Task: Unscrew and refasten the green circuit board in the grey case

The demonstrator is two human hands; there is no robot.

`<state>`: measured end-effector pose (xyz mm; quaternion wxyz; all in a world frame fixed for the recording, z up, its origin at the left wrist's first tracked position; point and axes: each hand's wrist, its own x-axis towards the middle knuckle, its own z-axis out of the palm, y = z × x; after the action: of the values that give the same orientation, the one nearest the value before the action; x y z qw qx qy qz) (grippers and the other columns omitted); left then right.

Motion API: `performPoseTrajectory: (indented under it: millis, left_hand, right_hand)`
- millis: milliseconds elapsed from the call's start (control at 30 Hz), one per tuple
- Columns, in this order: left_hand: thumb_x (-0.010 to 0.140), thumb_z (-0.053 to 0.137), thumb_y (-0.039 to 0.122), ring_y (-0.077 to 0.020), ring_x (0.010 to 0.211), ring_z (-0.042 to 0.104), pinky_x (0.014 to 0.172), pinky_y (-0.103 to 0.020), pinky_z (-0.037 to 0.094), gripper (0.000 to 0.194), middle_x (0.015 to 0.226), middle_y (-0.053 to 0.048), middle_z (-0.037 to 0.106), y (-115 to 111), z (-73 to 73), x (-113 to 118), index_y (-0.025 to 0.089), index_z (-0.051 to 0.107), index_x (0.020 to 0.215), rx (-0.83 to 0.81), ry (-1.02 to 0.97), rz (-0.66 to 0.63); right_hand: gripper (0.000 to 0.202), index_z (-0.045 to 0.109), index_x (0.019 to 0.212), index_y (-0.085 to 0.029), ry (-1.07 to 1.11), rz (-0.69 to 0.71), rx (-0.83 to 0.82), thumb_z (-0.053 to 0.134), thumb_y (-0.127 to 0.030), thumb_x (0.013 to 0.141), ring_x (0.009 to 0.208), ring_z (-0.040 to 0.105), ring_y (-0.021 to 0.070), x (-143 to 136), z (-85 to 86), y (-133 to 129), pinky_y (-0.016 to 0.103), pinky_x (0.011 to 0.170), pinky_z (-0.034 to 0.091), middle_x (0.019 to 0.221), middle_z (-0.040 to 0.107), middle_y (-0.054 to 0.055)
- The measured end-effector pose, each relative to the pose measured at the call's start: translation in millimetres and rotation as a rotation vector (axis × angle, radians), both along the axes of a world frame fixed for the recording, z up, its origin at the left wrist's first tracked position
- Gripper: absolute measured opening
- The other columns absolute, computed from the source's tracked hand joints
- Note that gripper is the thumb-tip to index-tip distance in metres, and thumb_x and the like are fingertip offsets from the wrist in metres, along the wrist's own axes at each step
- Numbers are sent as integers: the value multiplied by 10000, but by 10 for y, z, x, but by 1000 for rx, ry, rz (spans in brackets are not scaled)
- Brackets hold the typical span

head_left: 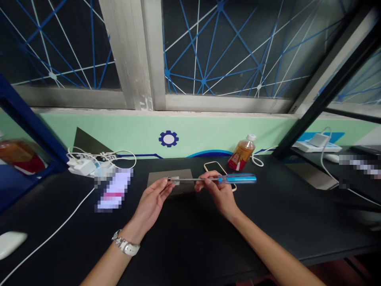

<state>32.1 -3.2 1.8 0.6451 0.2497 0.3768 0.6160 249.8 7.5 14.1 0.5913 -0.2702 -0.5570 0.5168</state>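
Observation:
A screwdriver [238,178] with a clear blue handle lies level across the middle of the view, its thin metal shaft pointing left. The fingers of my right hand [220,194] are closed on the shaft close to the handle. At the other end, my left hand [153,202] pinches the dark tip between thumb and fingers. A small whitish, see-through piece [176,181] shows beside the tip; whether my left fingers touch it I cannot tell. Below and behind the shaft is a grey-brown flat box [186,188] on the black table.
A phone with a pale edge [212,166] lies behind my right hand, near a drink bottle [242,153]. To the left are a power strip with white cables [89,165] and a blurred-out lit screen [114,190]. A white mouse [12,243] sits at far left.

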Motion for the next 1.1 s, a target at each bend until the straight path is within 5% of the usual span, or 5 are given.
performPoseTrajectory:
  millis: [167, 300, 400, 733, 1100]
  left_hand:
    - [842, 731, 305, -192, 939, 712, 885, -287, 564, 234, 1011, -114, 748, 40, 39, -68, 116, 715, 977, 137, 280, -142]
    - [816, 741, 336, -212, 1006, 688, 896, -311, 544, 320, 1140, -100, 720, 144, 234, -34, 174, 711, 1091, 435, 760, -214]
    - [789, 757, 310, -187, 884, 699, 836, -293, 551, 272, 993, -66, 750, 232, 348, 80, 187, 732, 1031, 628, 991, -248]
    - [839, 701, 302, -183, 741, 706, 706, -275, 562, 157, 818, -61, 753, 320, 90, 169, 161, 728, 903, 640, 1004, -202]
    - [844, 691, 281, -178, 743, 700, 716, -264, 549, 142, 834, -55, 756, 306, 67, 134, 162, 738, 906, 639, 1041, -193]
  right_hand:
    - [197, 639, 944, -175, -196, -146, 102, 579, -363, 946, 708, 672, 166, 31, 274, -17, 306, 715, 544, 740, 683, 34]
    - [221, 591, 904, -178, -383, -251, 199, 558, -392, 950, 603, 604, 135, 15, 495, 70, 253, 606, 488, 693, 636, 11]
    - [259, 546, 793, -178, -624, -284, 321, 541, -380, 955, 574, 521, 112, -57, 609, 149, 231, 565, 403, 656, 584, -2]
    - [230, 491, 783, -187, -759, -246, 502, 485, -311, 977, 571, 398, 97, -208, 492, 252, 224, 580, 332, 650, 471, -30]
    - [226, 543, 816, -177, -779, -215, 466, 507, -338, 970, 578, 431, 101, -231, 463, 280, 227, 581, 340, 662, 508, -23]
